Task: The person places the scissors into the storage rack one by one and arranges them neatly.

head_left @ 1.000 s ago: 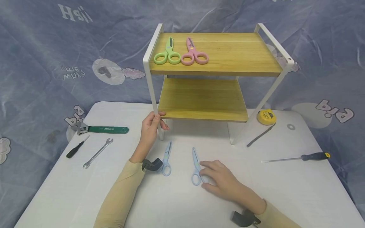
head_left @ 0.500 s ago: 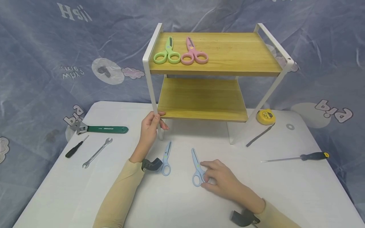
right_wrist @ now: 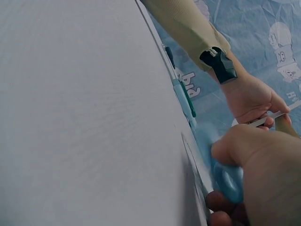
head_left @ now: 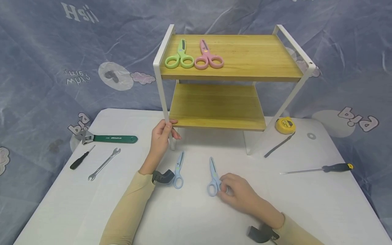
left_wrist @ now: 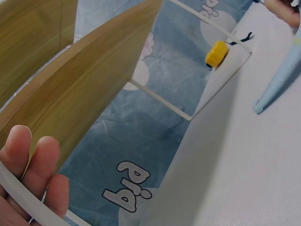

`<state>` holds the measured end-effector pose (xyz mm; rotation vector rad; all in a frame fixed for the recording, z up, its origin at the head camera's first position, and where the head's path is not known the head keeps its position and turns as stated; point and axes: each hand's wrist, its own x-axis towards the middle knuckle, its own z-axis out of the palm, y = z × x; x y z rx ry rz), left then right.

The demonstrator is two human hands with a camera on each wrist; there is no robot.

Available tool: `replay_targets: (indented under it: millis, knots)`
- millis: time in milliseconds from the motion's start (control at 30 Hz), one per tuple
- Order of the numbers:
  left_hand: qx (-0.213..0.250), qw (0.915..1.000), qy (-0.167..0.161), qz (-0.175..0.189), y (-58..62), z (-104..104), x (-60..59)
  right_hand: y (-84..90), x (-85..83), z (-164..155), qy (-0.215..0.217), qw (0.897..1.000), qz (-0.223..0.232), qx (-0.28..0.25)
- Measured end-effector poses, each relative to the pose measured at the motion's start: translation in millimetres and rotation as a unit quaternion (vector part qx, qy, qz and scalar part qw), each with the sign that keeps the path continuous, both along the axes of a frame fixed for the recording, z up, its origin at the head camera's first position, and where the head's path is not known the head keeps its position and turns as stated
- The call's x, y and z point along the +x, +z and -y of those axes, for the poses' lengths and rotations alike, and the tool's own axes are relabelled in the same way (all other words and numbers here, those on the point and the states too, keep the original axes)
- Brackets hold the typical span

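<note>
My left hand point(head_left: 159, 139) grips the white front-left leg point(head_left: 163, 97) of a two-tier wooden shelf point(head_left: 214, 106); in the left wrist view its fingers point(left_wrist: 41, 165) show around the white frame. My right hand point(head_left: 240, 193) pinches the handle end of light-blue scissors point(head_left: 213, 175), whose blades point toward the shelf. The right wrist view has a blue handle loop point(right_wrist: 228, 181) between thumb and fingers, somewhat blurred. A second pair of light-blue scissors point(head_left: 179, 172) lies beside my left wrist, one loop hidden. Green scissors point(head_left: 181, 56) and pink scissors point(head_left: 208, 58) rest side by side on the top tier.
On the left of the white table point(head_left: 76, 204) lie an adjustable wrench point(head_left: 113, 139), a small black screwdriver point(head_left: 82, 160) and an open-end wrench point(head_left: 104, 164). The right side has a yellow tape measure point(head_left: 285, 125), a thin dark tool point(head_left: 278, 145) and a long screwdriver point(head_left: 321, 169).
My right hand's fingers have closed from a loose spread onto the scissors' handle, and those scissors have turned and shifted slightly away from me. The left hand stays on the leg.
</note>
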<state>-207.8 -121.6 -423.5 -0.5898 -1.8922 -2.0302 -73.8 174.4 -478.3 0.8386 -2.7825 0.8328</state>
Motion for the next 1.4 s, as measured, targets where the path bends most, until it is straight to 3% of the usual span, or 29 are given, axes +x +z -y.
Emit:
replay_targets:
  millis: [133, 333, 700, 1400]
  knots:
    - [0.001, 1.0000, -0.001, 0.003, 1.6, -0.5, 1.2, -0.5, -0.5, -0.8, -0.001, 0.999, 0.021, -0.029]
    - [0.003, 1.0000, 0.007, 0.005, 4.2, -0.5, 2.5, 1.7, -0.4, 0.6, 0.008, 0.999, 0.031, -0.024]
    - [0.009, 1.0000, -0.001, 0.003, 4.3, -1.3, 2.1, -1.4, -1.6, -0.5, 0.040, 0.998, -0.010, -0.051]
    - [0.009, 1.0000, -0.003, 0.001, 1.9, -1.0, 0.9, -2.0, 0.1, -0.4, 0.039, 0.998, -0.005, -0.055]
